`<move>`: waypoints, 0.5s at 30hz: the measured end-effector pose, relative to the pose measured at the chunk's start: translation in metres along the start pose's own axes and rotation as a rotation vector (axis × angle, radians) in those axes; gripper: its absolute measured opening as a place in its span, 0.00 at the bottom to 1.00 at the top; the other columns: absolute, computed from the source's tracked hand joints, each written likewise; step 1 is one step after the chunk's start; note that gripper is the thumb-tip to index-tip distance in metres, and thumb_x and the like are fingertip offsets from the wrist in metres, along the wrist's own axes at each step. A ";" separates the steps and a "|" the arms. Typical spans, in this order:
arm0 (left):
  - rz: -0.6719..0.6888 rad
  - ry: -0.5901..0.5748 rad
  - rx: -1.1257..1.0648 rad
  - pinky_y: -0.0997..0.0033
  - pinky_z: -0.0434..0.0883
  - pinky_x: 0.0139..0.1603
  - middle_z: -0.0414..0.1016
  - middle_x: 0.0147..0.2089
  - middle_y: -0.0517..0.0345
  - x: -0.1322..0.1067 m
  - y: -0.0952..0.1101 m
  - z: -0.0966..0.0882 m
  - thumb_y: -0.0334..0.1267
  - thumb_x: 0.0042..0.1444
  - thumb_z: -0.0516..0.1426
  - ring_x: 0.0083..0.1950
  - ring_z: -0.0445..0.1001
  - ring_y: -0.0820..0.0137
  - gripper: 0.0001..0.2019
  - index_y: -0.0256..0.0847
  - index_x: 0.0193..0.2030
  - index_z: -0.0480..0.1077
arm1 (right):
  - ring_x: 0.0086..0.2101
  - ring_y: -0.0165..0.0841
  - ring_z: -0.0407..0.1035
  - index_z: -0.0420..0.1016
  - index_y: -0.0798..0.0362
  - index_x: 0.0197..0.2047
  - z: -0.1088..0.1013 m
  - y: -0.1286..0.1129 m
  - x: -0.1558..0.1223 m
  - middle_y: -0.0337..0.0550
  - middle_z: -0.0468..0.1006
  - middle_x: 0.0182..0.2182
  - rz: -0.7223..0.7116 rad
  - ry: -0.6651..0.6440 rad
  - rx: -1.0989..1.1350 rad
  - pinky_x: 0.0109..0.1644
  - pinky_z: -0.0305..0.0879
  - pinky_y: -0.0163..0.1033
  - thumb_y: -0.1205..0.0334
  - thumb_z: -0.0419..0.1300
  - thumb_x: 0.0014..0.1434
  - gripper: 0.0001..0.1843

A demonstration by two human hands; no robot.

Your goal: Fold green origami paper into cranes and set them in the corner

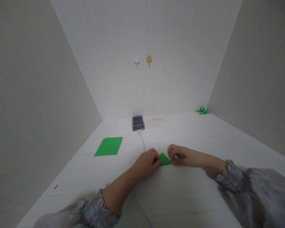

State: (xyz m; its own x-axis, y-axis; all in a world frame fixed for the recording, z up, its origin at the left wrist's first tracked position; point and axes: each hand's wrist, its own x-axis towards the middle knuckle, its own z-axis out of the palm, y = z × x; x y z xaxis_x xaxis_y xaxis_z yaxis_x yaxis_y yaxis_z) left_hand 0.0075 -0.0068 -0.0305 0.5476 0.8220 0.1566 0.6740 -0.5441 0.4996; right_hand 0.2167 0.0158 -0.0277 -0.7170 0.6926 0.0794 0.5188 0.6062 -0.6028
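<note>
A small piece of green paper (164,160), folded into a triangle, lies on the white table between my hands. My left hand (147,162) has its fingers closed at the paper's left side and covers that end. At the right corner, the curled fingers and thumb of my right hand (178,154) pinch the paper's tip. The undersides of the fingers are hidden, as is the paper's left end. Off to the left lies a stack of flat green paper squares (109,146), apart from both hands.
A dark, blurred device (138,123) sits near the back wall; its white cable (140,202) runs forward beneath my left arm. Several folded green paper pieces (203,111) are in the back right corner. A small orange scrap (55,187) lies far left. Two hooks (149,59) hang on the wall.
</note>
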 end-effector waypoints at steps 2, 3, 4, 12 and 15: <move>0.001 0.003 0.005 0.76 0.60 0.31 0.64 0.31 0.59 0.000 0.001 0.000 0.34 0.50 0.48 0.30 0.63 0.75 0.05 0.37 0.27 0.63 | 0.32 0.30 0.62 0.66 0.53 0.30 0.003 0.004 0.001 0.40 0.67 0.31 -0.008 0.051 0.074 0.36 0.59 0.34 0.64 0.53 0.54 0.04; 0.000 0.004 0.006 0.76 0.60 0.31 0.64 0.31 0.59 0.000 0.002 -0.001 0.34 0.50 0.48 0.30 0.63 0.75 0.05 0.37 0.27 0.63 | 0.31 0.30 0.62 0.66 0.54 0.30 0.004 0.005 0.002 0.40 0.67 0.30 -0.002 0.059 0.086 0.34 0.59 0.34 0.63 0.53 0.54 0.04; -0.001 0.001 0.005 0.76 0.60 0.31 0.64 0.31 0.59 0.000 0.003 -0.002 0.34 0.50 0.48 0.31 0.63 0.75 0.05 0.37 0.27 0.63 | 0.31 0.30 0.62 0.66 0.54 0.29 0.004 0.006 0.003 0.40 0.67 0.30 0.005 0.073 0.086 0.34 0.59 0.34 0.62 0.53 0.53 0.05; -0.032 -0.015 0.000 0.76 0.61 0.33 0.64 0.31 0.59 0.005 0.010 -0.007 0.33 0.50 0.48 0.32 0.63 0.74 0.05 0.38 0.27 0.62 | 0.30 0.29 0.60 0.67 0.55 0.25 0.005 -0.008 0.008 0.39 0.67 0.27 0.109 0.105 -0.133 0.33 0.56 0.34 0.68 0.59 0.45 0.03; -0.030 -0.005 -0.016 0.76 0.60 0.32 0.64 0.30 0.60 0.006 0.010 -0.007 0.32 0.49 0.49 0.31 0.62 0.75 0.04 0.38 0.26 0.62 | 0.31 0.31 0.60 0.68 0.55 0.24 0.006 -0.013 0.010 0.41 0.67 0.29 0.130 0.112 -0.240 0.35 0.55 0.36 0.69 0.58 0.45 0.02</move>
State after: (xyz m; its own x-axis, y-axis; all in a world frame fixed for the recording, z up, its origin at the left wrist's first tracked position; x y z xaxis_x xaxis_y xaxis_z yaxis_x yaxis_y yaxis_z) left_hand 0.0141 -0.0058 -0.0186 0.5300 0.8369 0.1368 0.6820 -0.5165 0.5177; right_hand 0.2003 0.0126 -0.0239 -0.5881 0.8014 0.1092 0.7079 0.5754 -0.4097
